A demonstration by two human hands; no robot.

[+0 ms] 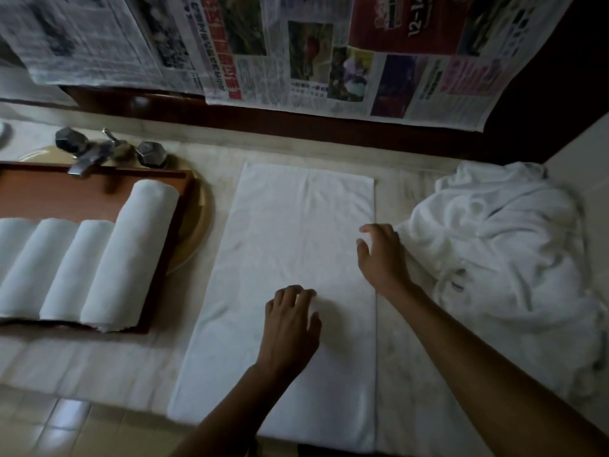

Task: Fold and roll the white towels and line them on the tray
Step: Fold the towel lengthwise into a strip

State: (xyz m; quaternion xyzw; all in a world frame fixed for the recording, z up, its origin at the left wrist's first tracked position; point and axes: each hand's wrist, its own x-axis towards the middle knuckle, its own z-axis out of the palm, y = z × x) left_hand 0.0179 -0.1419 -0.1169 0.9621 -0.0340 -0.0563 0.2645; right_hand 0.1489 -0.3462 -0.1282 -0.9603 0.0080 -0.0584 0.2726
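White towel flat on bench, left hand and right hand touching it, fingers relaxed, holding nothing, rolled towels on tray at 9 o'clock

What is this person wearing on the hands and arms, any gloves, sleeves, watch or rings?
Nothing visible. The left hand and right hand are ungloved, with no rings, watch or bracelets showing. The left forearm and right forearm are bare to the frame edge; no sleeve shows.
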